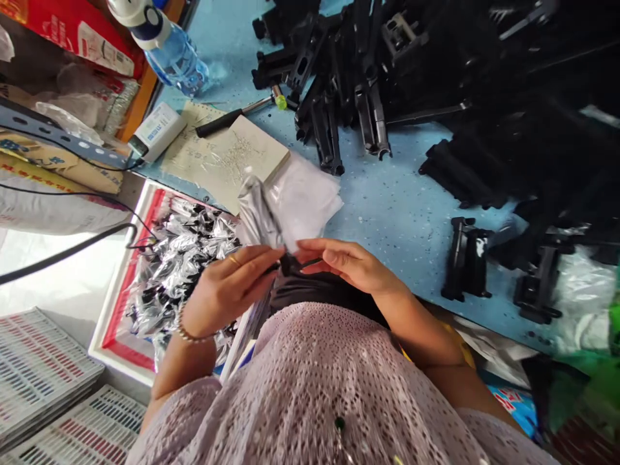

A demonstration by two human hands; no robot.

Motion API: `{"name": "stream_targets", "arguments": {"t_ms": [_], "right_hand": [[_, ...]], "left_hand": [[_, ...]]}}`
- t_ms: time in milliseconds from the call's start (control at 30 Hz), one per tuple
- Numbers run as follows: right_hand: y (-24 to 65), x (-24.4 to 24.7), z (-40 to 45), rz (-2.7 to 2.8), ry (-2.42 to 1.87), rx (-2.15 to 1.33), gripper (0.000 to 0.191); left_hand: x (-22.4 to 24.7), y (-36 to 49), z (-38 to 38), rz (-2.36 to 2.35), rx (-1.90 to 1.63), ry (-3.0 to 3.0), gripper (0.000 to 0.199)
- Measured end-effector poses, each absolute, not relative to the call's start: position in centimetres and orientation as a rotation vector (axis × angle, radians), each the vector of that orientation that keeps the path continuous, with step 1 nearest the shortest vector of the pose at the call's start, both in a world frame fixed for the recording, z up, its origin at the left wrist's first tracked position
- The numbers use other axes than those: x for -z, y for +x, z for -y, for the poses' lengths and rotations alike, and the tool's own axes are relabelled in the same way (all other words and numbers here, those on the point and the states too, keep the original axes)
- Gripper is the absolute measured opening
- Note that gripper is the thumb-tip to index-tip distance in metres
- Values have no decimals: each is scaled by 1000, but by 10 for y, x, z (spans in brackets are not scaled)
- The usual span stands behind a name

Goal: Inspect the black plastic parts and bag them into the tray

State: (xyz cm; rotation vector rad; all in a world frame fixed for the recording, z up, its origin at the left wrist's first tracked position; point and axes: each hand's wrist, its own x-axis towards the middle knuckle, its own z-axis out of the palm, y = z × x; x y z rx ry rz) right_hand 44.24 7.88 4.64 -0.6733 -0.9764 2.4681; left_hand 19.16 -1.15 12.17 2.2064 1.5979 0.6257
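Note:
My left hand [227, 284], with a ring and a beaded bracelet, pinches a silvery plastic bag [259, 210] near its lower end, close to my body. A black part [289, 263] pokes out of the bag between my hands. The fingers of my right hand [356, 263] close around a thin black end of that part, thumb on the near side. What lies inside the bag is mostly hidden. Just beyond my fingers, a stack of clear plastic bags [307, 197] lies on the blue table [387, 200].
Small pins lie on a pale block [261, 145] beside a black-handled screwdriver [220, 126]. A water bottle [169, 55] stands at the back left. Black parts [329, 123] pile up at the back and right. A white-and-red box [111, 316] of bagged parts sits left, below the tabletop.

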Motion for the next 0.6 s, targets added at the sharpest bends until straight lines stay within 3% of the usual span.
{"name": "stream_targets", "arguments": {"t_ms": [133,233,400,600], "right_hand": [[430,-43,-88,936,-758,-2400,38],[426,-31,-88,951,-899,-2307,29],[437,-15,-78,983,-993,-2281,28],[475,-1,-60,935,-1127,-2116,30]], "left_hand": [[-99,110,45,-2045,-350,1764,31],[-22,77,52,-2312,78,1260,25],[89,88,61,-2396,230,1017,25],[103,92,62,-2308,225,1078,38]]}}
